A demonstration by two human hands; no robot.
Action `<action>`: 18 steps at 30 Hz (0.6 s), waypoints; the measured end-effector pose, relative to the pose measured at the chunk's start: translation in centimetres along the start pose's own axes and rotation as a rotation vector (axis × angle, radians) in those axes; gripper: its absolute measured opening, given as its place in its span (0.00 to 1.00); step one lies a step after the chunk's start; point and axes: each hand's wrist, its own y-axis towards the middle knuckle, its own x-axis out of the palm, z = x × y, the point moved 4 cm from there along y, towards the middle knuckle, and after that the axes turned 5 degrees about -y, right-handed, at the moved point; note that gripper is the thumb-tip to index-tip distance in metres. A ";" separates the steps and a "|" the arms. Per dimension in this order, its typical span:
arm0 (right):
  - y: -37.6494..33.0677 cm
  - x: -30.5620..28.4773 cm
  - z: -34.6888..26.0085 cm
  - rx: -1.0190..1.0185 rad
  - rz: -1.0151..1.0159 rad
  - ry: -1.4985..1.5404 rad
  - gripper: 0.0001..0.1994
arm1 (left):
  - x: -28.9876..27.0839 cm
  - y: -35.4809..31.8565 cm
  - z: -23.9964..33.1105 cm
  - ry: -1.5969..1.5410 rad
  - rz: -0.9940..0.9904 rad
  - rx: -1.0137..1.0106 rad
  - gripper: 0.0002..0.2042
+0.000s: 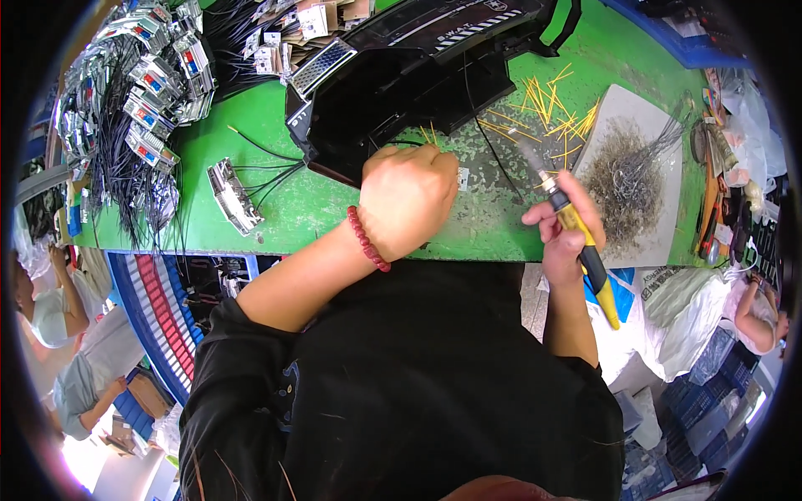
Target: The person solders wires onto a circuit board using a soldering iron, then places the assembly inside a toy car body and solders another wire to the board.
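Observation:
My left hand [405,200], with a red bead bracelet [366,240] on the wrist, is closed against the near edge of a black plastic car shell [393,100]. Its fingertips are out of sight, so what they pinch cannot be seen. In my right hand [562,255] is a yellow and black soldering iron [595,271], its tip pointing up and left, apart from the shell. A loose black wire [484,138] hangs from the shell between the hands. Left of the shell lies a chrome plastic part [234,198] with black wires leading toward it.
Many chrome light pieces [150,113] with black wires are heaped at the far left of the green table [493,230]. Thin yellow sticks [547,100] lie scattered near a grey board [612,113] bearing wire scraps [622,184]. Other people [79,392] work at the left and right edges.

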 end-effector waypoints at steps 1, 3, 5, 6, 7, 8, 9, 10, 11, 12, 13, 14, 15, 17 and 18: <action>-0.2 0.1 0.1 0.028 0.014 0.019 0.44 | 0.0 0.0 0.0 0.000 0.007 0.003 0.06; -0.2 0.6 -0.2 -0.022 0.095 0.075 0.38 | 0.1 0.1 0.1 0.006 -0.007 -0.001 0.06; -0.3 0.8 -0.1 0.021 0.110 0.092 0.29 | 0.0 0.1 0.2 0.015 -0.019 -0.009 0.06; -0.6 0.9 0.3 0.026 0.110 0.123 0.21 | 0.0 0.1 0.1 0.015 -0.029 -0.027 0.06; -0.9 1.0 0.7 0.019 0.099 0.113 0.19 | 0.0 0.1 0.1 0.015 -0.039 -0.044 0.06; -1.2 1.0 0.9 0.012 0.088 0.103 0.17 | 0.0 0.1 0.1 0.017 -0.040 -0.045 0.06; -1.3 1.2 0.7 0.006 0.090 0.127 0.14 | 0.0 0.2 0.2 0.019 -0.044 -0.056 0.07; -1.4 1.1 0.8 0.007 0.091 0.129 0.14 | 0.0 0.3 0.2 0.020 -0.048 -0.066 0.07; -1.5 1.0 1.0 0.012 0.071 0.112 0.13 | 0.0 0.3 0.2 0.024 -0.048 -0.066 0.07; -1.6 1.0 1.1 0.018 0.052 0.095 0.12 | 0.0 0.3 0.2 0.020 -0.027 -0.061 0.07; -1.5 1.0 0.9 0.026 0.046 0.113 0.11 | 0.0 0.3 0.2 0.016 -0.007 -0.057 0.08; -1.5 1.0 0.8 0.025 0.049 0.114 0.11 | 0.0 0.4 0.2 0.017 -0.008 -0.054 0.08; -1.4 1.0 0.8 0.033 0.035 0.103 0.11 | 0.1 0.4 0.2 0.005 -0.003 -0.053 0.08; -1.4 1.1 0.6 0.038 0.023 0.094 0.11 | 0.2 0.4 0.2 -0.005 0.001 -0.050 0.08; -1.3 1.2 0.5 0.036 0.019 0.093 0.12 | 0.2 0.5 0.2 -0.010 0.007 -0.053 0.08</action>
